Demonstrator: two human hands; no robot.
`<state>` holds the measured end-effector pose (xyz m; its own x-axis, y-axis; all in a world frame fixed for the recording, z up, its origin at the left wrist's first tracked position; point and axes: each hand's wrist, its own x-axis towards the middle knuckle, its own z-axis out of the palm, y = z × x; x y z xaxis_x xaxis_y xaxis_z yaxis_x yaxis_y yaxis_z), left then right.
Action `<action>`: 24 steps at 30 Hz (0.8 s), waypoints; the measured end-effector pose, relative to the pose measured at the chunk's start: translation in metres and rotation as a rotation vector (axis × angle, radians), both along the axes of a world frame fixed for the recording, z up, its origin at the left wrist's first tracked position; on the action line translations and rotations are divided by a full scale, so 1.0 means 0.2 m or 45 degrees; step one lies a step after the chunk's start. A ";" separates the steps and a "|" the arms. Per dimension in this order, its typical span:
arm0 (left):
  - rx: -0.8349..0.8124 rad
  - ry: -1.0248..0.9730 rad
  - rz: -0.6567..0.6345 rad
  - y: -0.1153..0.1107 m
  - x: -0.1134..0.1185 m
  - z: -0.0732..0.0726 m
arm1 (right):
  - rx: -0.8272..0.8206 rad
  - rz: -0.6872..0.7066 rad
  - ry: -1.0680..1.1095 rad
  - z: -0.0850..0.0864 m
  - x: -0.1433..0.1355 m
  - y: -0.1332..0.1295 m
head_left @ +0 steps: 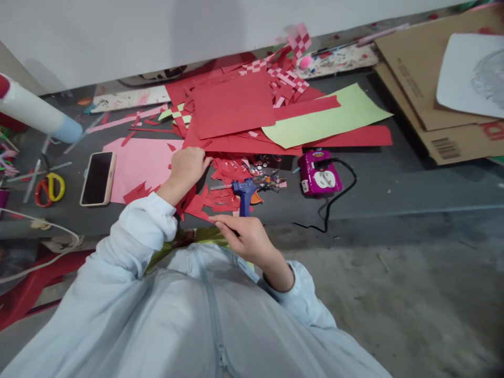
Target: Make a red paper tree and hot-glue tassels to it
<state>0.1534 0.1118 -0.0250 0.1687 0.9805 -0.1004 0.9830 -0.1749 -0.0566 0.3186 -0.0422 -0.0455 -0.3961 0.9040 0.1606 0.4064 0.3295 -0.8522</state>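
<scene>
Left grip (187, 168) has its fingers folded in on the near side of the stacked red sheets (234, 107), beside the pink sheet (137, 157); whether anything is clamped inside it, I cannot tell. Right grip (250, 236) brings thumb and forefinger close together at the near corner of one of the red scraps (197, 205); whether they truly pinch it is unclear.

To handle the paper well, the left grip should bear lightly, so loose pieces do not slide under the pink sheet. On the right, a light pinch at the corner, drawn level rather than upward, should spare the paper a crease. The glue gun (244, 191) lies just beyond the right grip and seems to point right; fingers are best kept off that end, since heat cannot be judged by eye.

On the bench (413, 184), the red scraps lie between the two grips and around the gun. At left they are pointed slivers over the pink sheet; in the middle, small, overlapping, sharp-cornered pieces; farther right, small shiny bits (271, 181) crowd the gun's front.
</scene>
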 end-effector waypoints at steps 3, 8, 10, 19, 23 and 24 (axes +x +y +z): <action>0.014 0.005 -0.006 0.00 0.01 -0.01 | 0.019 -0.015 -0.002 0.00 0.00 0.00; 0.030 0.024 0.005 0.01 0.01 -0.03 | 0.047 -0.031 -0.016 -0.02 0.00 0.00; 0.042 0.022 -0.001 0.01 0.01 -0.03 | 0.056 -0.039 -0.029 -0.03 0.00 0.00; 0.015 -0.047 -0.195 -0.05 0.02 0.00 | 0.087 -0.047 -0.038 -0.04 0.01 0.00; -0.092 -0.146 -0.418 -0.06 0.03 0.00 | 0.050 -0.031 -0.080 -0.04 0.01 0.00; -0.125 -0.167 -0.472 -0.07 0.03 0.00 | 0.047 -0.032 -0.085 -0.04 0.01 0.00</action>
